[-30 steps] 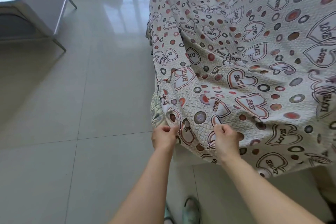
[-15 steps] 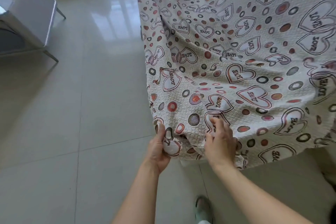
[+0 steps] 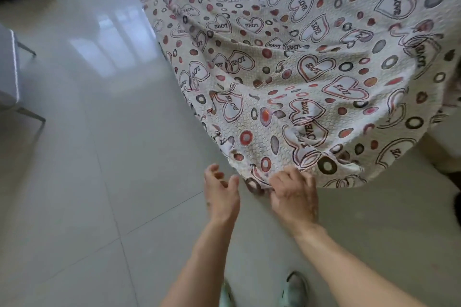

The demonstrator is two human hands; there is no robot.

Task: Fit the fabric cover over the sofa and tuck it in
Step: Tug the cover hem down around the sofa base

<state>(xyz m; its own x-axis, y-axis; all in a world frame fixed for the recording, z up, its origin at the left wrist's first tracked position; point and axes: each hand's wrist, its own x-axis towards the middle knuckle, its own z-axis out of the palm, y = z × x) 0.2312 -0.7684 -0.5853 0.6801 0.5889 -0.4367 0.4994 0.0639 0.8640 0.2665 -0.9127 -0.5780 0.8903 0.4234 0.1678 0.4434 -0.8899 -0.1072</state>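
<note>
Mid-draping, I judge: my right hand [image 3: 294, 194] grips the near hem of the heart-print cover [image 3: 274, 70], while my left hand [image 3: 220, 194] hovers open-fingered just beside it, needing a hold next.

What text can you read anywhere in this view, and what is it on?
"LOVE": printed inside the outlined hearts repeated all over the fabric cover; many copies sit sideways or upside down.
Hearts in the folds near the hem and at the far right edge: same motif, but the letters are too warped or blurred to read surely.
Grey furniture, floor, shoes: no text visible.
</note>
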